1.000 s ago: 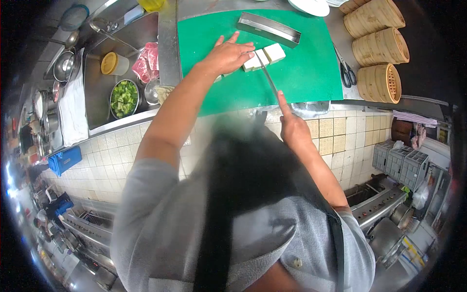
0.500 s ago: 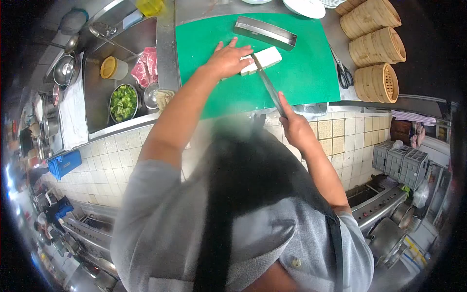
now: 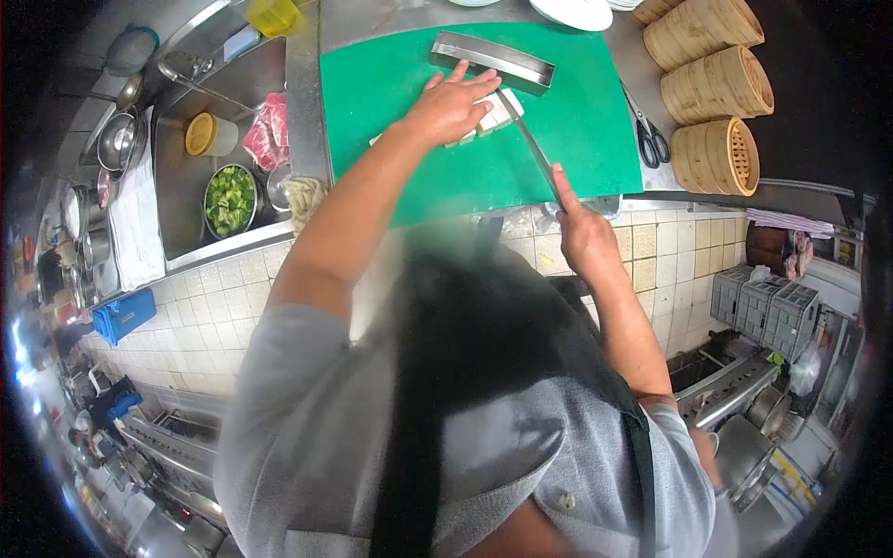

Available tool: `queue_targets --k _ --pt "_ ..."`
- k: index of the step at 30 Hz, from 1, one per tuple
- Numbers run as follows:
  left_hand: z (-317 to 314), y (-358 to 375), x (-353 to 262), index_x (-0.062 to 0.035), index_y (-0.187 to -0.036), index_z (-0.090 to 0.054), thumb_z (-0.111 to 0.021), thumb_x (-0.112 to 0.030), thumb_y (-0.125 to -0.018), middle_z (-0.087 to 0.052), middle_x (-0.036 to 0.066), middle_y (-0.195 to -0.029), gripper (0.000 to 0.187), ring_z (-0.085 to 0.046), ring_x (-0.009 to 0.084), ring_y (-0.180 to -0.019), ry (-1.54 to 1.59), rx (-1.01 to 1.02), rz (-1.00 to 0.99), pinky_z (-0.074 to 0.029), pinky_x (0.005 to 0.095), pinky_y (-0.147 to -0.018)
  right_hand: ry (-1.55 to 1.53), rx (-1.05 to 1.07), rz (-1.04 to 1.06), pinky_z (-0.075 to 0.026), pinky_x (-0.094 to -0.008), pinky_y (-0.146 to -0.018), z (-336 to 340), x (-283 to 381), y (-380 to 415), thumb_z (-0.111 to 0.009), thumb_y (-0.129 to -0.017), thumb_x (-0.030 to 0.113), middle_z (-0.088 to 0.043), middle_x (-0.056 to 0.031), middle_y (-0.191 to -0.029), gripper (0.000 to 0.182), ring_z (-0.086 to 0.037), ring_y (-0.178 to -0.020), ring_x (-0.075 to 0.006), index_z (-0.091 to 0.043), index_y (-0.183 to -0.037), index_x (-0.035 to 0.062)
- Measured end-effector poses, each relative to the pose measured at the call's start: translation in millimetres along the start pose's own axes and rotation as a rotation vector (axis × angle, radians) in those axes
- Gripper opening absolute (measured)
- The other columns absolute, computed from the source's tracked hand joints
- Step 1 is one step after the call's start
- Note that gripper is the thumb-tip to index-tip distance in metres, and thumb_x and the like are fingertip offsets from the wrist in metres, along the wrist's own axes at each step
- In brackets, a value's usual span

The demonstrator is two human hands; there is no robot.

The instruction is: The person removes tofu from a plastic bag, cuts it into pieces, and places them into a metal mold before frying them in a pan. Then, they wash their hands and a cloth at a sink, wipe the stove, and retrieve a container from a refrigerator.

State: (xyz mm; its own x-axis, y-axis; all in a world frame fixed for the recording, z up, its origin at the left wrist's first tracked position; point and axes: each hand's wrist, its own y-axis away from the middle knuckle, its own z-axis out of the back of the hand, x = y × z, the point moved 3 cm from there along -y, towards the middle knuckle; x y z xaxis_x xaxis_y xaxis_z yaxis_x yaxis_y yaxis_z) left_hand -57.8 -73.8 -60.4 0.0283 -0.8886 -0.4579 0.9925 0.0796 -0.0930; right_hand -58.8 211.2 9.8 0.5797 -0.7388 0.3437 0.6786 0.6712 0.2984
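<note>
My right hand [image 3: 588, 242] grips a long knife [image 3: 534, 141], its index finger stretched along the back. The blade's far end rests at a white block of tofu [image 3: 496, 115], which is partly cut into slices. My left hand [image 3: 450, 110] lies over the tofu with fingers spread, hiding much of it; a bit of white shows left of the wrist. Beneath is a green cutting board [image 3: 581, 139]. Just beyond my left fingertips stands a long rectangular metal mould [image 3: 493, 61].
Left of the board is a sink [image 3: 181, 177] with raw meat [image 3: 267, 132], a bowl of chopped greens [image 3: 231, 198] and a yellow-lidded tub [image 3: 210, 135]. Scissors [image 3: 651, 141] and bamboo steamers [image 3: 714, 156] stand right. Plates [image 3: 572, 11] sit at the back.
The knife and my right hand have shifted right along the tofu, and more separate slices show. My left hand has also slid right. The view has moved slightly.
</note>
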Motion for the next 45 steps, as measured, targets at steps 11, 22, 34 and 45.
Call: queue_targets --k 11,22,34,45 --pt "-12 0 -3 -0.021 -0.142 -0.047 -0.044 -0.048 -0.096 -0.039 -0.003 -0.152 0.054 -0.026 0.038 -0.143 -0.078 0.04 0.089 -0.022 0.0588 -0.113 0.032 0.114 -0.011 -0.049 -0.0527 -0.074 -18 -12 -14 -0.054 -0.092 0.007 -0.066 -0.0267 -0.085 0.077 -0.065 -0.08 -0.0427 -0.016 -0.153 0.0341" --pt "-6 -7 -22 -0.0176 -0.14 -0.05 -0.059 -0.065 -0.079 -0.04 0.003 -0.151 0.078 -0.022 0.0391 -0.144 -0.17 0.113 0.242 -0.016 0.0626 -0.114 -0.232 0.072 0.167 -0.049 -0.0503 -0.085 -34 -39 -29 -0.057 -0.091 0.007 -0.063 -0.033 -0.104 0.081 -0.061 -0.098 -0.0471 -0.013 -0.153 0.0343" --pt "48 106 15 -0.0123 -0.146 -0.039 -0.074 -0.056 -0.072 -0.039 0.009 -0.151 0.093 -0.025 0.0392 -0.143 0.149 -0.233 0.466 -0.022 0.0499 -0.116 -0.29 -0.285 -0.008 -0.047 -0.0447 -0.093 27 -87 -24 -0.055 -0.089 -0.001 -0.055 -0.0298 -0.127 0.071 -0.055 -0.116 -0.0441 -0.029 -0.151 0.0203" --pt "23 189 3 -0.0084 -0.147 -0.037 -0.081 -0.032 -0.074 -0.041 0.026 -0.145 0.088 -0.03 0.0384 -0.141 0.334 -0.461 0.593 -0.03 0.0443 -0.112 0.195 -0.316 0.03 -0.048 -0.0459 -0.087 42 -71 -97 -0.062 -0.088 0.011 -0.06 -0.0216 -0.106 0.049 -0.058 -0.101 -0.0403 -0.053 -0.136 0.017"
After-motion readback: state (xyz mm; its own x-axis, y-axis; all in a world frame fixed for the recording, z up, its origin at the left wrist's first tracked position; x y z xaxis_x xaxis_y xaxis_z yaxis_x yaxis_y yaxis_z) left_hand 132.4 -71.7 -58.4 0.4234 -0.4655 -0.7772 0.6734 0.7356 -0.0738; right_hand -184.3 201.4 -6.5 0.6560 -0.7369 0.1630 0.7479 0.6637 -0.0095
